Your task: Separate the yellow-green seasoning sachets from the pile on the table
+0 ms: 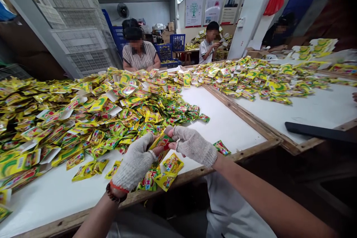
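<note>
Both my hands wear whitish knitted gloves with bare fingertips. A small printed cardboard box (162, 141), yellow, green and red, is gripped by my left hand (135, 161) above the table's near edge. At the box's upper right end, the closed fingers of my right hand (192, 144) grip it by its greyish end flap. Several small candy packets (166, 180) lie just below the hands, and one green packet (222, 147) lies beyond my right wrist. The inside of the box is hidden.
A large pile of yellow boxes and green packets (111, 111) covers the table's left and back. Wooden strips (237, 109) edge the white tabletop (217, 119). A dark flat object (312, 130) lies at right. Other people sit beyond, near stacked crates (80, 26).
</note>
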{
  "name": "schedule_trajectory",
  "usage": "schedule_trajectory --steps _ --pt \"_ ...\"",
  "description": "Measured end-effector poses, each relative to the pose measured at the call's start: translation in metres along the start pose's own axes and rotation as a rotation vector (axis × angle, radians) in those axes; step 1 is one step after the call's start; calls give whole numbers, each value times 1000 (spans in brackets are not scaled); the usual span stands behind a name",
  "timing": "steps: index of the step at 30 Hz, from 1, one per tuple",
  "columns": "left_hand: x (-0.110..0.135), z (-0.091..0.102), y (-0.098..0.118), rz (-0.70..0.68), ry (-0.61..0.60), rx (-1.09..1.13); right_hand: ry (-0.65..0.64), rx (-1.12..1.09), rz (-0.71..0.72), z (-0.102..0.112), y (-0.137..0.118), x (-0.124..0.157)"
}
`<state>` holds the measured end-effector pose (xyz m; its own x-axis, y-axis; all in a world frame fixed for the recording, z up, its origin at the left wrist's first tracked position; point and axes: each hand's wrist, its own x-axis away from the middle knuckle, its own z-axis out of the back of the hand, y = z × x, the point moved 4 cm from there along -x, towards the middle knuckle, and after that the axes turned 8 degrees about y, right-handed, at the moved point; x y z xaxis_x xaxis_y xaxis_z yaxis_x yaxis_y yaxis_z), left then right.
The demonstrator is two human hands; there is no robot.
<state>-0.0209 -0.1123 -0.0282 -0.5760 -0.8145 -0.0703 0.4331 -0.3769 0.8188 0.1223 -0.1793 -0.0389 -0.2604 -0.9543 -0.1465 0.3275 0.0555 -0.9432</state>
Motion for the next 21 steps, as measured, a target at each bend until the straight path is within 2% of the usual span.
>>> schedule_trajectory --steps 3,5,6,8,10,11,12,13,14,15,16,17,19,21 --pt "1 -5 -2 27 -26 -73 28 238 95 5 6 -4" --pt "4 -3 -7 23 5 -93 35 255 66 21 10 -6" --pt "7 3 -11 19 51 -112 97 195 31 36 11 -7" --pt "11 18 -23 23 154 -209 361 -66 -27 78 11 -9" --pt "15 30 -37 42 205 -351 681 -415 -8 118 11 -5" --pt "16 33 -43 39 200 -412 773 -528 6 129 12 -4" --pt "15 31 -46 23 179 -463 806 -578 8 133 14 -3" --pt "14 26 -47 -10 150 -506 767 -545 -23 127 16 -3" --pt "11 19 -46 -54 133 -550 665 -442 -78 113 19 -3" --pt "7 11 -43 -97 135 -607 526 -290 -136 92 24 -4" --pt "2 3 -40 -131 154 -674 332 -113 -195 66 30 -3" --pt "-4 -5 -37 -150 187 -747 173 60 -203 40 37 -1" --pt "-17 -17 -32 -156 240 -860 28 371 -114 0 48 3" --pt "-26 -23 -31 -159 228 -851 -41 584 -99 -21 60 7"
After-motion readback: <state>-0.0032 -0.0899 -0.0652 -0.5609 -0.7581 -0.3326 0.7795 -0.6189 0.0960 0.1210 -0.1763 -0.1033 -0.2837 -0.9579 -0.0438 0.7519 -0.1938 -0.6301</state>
